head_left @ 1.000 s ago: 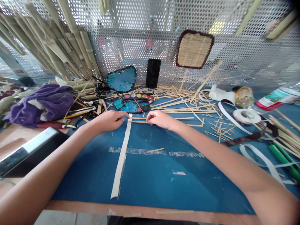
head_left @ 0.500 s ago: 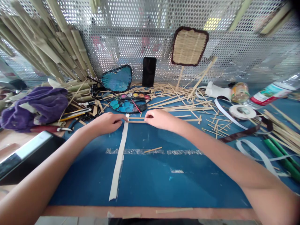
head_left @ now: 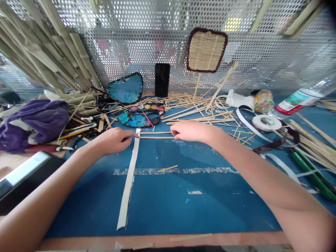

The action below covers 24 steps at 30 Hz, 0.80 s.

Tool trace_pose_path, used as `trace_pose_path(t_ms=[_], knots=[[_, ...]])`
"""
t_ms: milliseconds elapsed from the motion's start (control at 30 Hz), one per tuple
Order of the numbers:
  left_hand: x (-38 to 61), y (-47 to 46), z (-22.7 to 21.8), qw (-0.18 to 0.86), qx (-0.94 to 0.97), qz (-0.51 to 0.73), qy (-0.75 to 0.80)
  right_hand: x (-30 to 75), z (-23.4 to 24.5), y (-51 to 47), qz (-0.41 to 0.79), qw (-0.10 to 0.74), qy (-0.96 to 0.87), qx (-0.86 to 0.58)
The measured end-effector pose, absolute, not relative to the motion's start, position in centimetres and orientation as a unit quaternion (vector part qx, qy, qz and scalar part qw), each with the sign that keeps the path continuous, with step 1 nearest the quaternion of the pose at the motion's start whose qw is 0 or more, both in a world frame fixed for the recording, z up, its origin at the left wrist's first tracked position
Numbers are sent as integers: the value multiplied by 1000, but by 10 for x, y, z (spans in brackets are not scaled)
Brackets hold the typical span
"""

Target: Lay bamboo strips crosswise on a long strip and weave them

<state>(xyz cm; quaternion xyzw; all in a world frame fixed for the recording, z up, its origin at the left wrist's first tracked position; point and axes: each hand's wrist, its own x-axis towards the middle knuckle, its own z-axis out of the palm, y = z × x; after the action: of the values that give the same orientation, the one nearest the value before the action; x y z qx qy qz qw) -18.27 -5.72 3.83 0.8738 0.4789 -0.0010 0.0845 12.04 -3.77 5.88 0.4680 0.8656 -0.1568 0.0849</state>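
My left hand (head_left: 115,140) rests at the far end of a white strip of tape (head_left: 129,182) stuck down on the blue mat (head_left: 162,206). Its index finger is stretched out onto the tape, and the other fingers curl loosely with nothing visible in them. Two thin bamboo strips (head_left: 156,137) run side by side from the tape to the right. My right hand (head_left: 193,131) is closed at their other end, fingers bent down over the nearer strip. The fingertips are partly hidden under that hand.
Behind are a painted palette (head_left: 139,119), a black phone (head_left: 162,80), a woven fan (head_left: 207,50) and scattered bamboo strips (head_left: 199,117). A tape roll (head_left: 266,122) and bottle (head_left: 296,101) are right. A purple cloth (head_left: 39,119) and knife (head_left: 52,148) lie left.
My right hand has slid to the right along the bamboo strips, so more of their length shows. The left hand stays at the tape's end. The whole view has shifted slightly.
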Motion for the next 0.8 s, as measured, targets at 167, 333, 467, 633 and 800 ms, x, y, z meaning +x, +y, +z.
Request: trace_pose_path(t_ms=[167,333,467,633,800], knots=[[-184,-56,37,82,877,-6,473,123,58,-33,-137,88,872,461],[-186,-55,41,94,873,1,478,124,58,-33,-147,88,871,461],[-187,-55,43,101,869,22,484,124,61,-35,-161,82,867,465],[-182,-58,40,106,872,0,477,139,70,-26,-167,53,858,483],[-180,-59,39,77,879,-10,470,171,59,7,-148,-19,838,524]])
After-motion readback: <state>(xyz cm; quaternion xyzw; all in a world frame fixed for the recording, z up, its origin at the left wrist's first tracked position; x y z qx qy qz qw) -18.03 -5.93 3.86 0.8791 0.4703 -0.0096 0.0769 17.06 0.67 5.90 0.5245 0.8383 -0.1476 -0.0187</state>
